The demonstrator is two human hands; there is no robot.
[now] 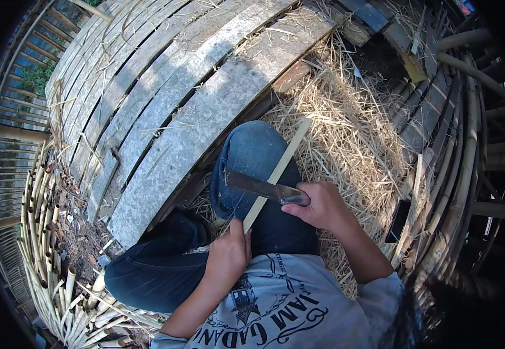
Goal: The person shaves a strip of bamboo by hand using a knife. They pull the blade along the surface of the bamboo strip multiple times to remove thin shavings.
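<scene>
My right hand (323, 205) is wrapped round the handle of a broad, dark-bladed knife (251, 184). The blade points left and lies across a pale, flat bamboo strip (290, 148), apparently touching it. My left hand (228, 253) grips the strip's near end, thumb along it. From there the strip slants up and to the right over my raised knee (256, 141), which wears blue jeans. Its far end reaches over the shavings beyond the knee. How the blade's edge meets the strip is hard to see.
A platform of weathered planks (200, 116) rises at the left and ahead. Curly bamboo shavings (351, 139) cover the ground to the right. Bundled bamboo poles (98, 308) lie at the lower left, with more long poles (456, 157) along the right. A dark flat object (398, 221) rests beside them.
</scene>
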